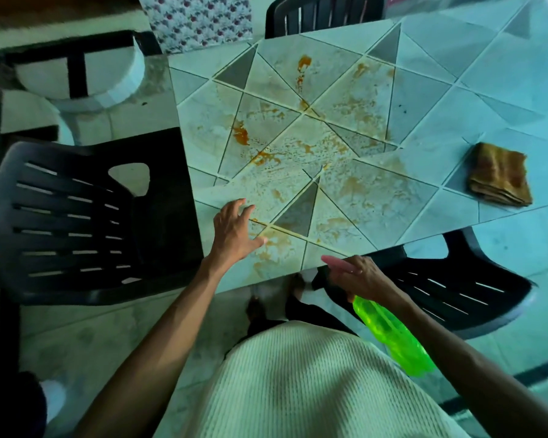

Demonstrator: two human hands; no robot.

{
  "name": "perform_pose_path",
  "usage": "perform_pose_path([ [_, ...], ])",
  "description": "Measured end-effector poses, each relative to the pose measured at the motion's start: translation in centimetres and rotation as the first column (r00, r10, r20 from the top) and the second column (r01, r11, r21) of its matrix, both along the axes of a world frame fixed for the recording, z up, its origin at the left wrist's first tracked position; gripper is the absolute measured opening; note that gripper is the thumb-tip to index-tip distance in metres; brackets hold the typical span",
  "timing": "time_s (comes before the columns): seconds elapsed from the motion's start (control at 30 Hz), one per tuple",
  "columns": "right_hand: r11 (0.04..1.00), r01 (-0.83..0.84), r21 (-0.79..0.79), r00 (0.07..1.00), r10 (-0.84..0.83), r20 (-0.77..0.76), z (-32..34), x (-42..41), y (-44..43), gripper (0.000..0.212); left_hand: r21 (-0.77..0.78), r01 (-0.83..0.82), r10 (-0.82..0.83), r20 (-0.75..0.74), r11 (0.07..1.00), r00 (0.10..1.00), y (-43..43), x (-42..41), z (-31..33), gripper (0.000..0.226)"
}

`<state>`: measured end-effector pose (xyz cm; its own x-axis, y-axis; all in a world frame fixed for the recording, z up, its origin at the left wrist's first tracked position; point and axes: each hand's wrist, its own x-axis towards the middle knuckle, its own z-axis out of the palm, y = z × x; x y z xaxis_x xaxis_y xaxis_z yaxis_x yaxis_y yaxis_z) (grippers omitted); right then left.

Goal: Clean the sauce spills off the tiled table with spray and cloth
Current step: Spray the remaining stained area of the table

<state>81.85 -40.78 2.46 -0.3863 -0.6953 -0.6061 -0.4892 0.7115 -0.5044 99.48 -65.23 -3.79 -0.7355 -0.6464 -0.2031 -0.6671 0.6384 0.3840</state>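
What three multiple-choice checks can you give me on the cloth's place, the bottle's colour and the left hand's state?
1. Where is the cloth?
A. Folded on the table, right of the sauce spills
B. On the floor
C. On a shelf

2. What colour is the spray bottle?
A. White
B. Bright green
C. Red

3. What is the left hand doing?
A. Wiping with the cloth
B. Gripping the bottle
C. Resting open on the table

Answers:
1. A, it lies on unstained tile.
2. B, green plastic shows below the right hand that grips it.
3. C, its fingers are spread on the tile and hold nothing.
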Motion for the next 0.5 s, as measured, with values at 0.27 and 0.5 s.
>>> perform_pose_path([
  [0.27,0.999,-0.05,-0.002,0.997,0.05,0.059,0.0,-3.2,-0.2,0.048,-0.002,0.049,-0.049,0.021,0.999,0.999,0.8,-6.1,0.3,0.082],
  [0.5,0.972,-0.222,0.079,0.968,0.21,0.141,0.4,-5.8,-1.1,0.027,-0.023,0.041,-0.041,0.043,0.999,0.998,0.7,-8.6,0.5,0.087],
])
